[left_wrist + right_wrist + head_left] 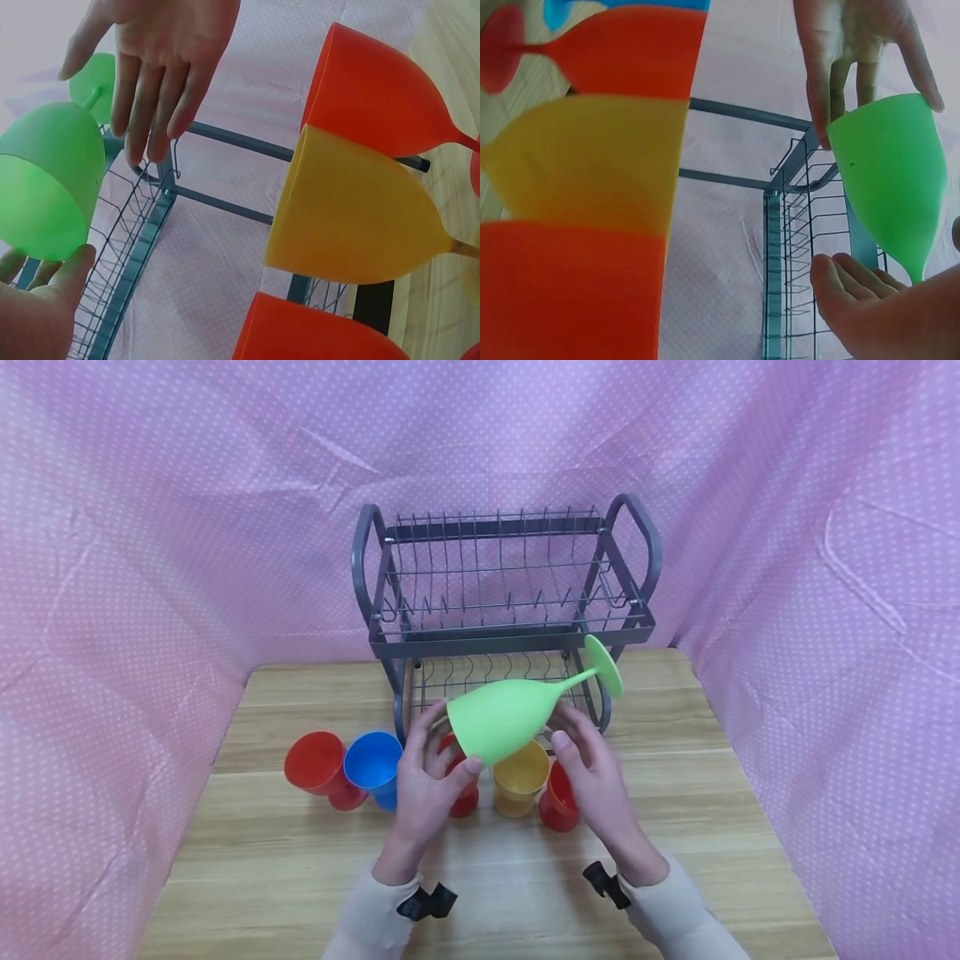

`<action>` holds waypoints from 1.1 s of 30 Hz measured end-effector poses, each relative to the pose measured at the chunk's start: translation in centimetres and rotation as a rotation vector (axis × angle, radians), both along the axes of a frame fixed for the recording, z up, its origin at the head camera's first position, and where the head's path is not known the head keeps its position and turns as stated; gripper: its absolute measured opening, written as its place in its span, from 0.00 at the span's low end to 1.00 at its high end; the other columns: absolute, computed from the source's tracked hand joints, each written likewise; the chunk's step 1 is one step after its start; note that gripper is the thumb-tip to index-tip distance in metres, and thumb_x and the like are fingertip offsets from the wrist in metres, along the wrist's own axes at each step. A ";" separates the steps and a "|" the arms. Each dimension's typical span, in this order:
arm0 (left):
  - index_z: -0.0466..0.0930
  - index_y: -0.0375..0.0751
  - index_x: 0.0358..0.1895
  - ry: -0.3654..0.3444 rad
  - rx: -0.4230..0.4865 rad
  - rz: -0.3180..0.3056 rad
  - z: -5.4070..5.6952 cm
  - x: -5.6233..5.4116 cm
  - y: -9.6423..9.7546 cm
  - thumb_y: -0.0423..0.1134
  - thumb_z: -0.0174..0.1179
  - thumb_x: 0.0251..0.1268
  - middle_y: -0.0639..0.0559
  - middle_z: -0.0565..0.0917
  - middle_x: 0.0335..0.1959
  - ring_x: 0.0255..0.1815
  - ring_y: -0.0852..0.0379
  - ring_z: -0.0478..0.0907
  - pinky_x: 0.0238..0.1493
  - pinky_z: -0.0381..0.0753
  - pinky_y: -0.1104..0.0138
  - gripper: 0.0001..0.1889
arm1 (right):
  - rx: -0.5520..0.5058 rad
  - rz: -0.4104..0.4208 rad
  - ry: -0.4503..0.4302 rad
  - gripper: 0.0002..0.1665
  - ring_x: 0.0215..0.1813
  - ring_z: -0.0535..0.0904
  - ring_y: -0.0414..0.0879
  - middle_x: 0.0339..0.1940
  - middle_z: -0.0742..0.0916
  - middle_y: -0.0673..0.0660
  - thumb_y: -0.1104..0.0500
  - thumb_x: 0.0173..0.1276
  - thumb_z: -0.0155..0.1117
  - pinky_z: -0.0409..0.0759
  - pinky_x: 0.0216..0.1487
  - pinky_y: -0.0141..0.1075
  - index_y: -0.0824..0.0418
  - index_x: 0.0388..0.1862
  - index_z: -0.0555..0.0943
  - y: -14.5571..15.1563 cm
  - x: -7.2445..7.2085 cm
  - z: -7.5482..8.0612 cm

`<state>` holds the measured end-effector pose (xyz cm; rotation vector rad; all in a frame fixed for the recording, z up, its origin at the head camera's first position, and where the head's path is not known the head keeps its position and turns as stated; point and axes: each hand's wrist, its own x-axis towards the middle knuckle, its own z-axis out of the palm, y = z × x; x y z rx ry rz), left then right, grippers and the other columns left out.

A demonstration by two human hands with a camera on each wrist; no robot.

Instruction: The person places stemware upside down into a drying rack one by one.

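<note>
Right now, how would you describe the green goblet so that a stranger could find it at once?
Look at the grey dish rack on the wooden table. In front of it, above a row of goblets, both hands hold the green goblet on its side. It is the only green one, and the only one lifted.

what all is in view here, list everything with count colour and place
green goblet: 1, green, held sideways above the table, foot toward the rack
red goblets: 3, red, in the row on the table
blue goblet: 1, blue, beside the leftmost red one
yellow goblet: 1, yellow, under the green one
dish rack: 1, dark grey, two tiers, at the back of the table
table: 1, light wood
backdrop: 1, pink dotted cloth
left hand: 1, grips the green goblet's rim
right hand: 1, fingers by its bowl
</note>
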<state>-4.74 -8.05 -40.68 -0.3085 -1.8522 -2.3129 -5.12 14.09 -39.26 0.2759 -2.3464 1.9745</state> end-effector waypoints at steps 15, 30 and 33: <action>0.58 0.36 0.78 -0.010 -0.011 0.005 -0.2 0.2 1.1 0.33 0.72 0.65 0.43 0.65 0.75 0.75 0.40 0.67 0.62 0.80 0.58 0.42 | -0.135 -0.015 -0.093 0.29 0.65 0.80 0.55 0.69 0.77 0.57 0.52 0.83 0.51 0.77 0.69 0.46 0.61 0.76 0.69 -0.9 -0.5 0.6; 0.58 0.44 0.79 -0.003 -0.127 0.029 -0.4 0.5 1.7 0.36 0.72 0.64 0.47 0.62 0.78 0.78 0.46 0.63 0.69 0.73 0.62 0.43 | -0.178 -0.005 -0.114 0.32 0.72 0.74 0.53 0.72 0.78 0.61 0.57 0.80 0.57 0.78 0.64 0.31 0.62 0.79 0.64 -0.7 -0.7 1.1; 0.57 0.50 0.80 0.016 -0.208 0.033 -0.4 0.5 1.5 0.40 0.72 0.65 0.50 0.62 0.79 0.79 0.50 0.61 0.70 0.72 0.60 0.44 | -0.154 -0.017 -0.119 0.35 0.73 0.73 0.54 0.73 0.77 0.60 0.55 0.79 0.58 0.78 0.63 0.30 0.61 0.80 0.62 -0.4 -0.8 1.3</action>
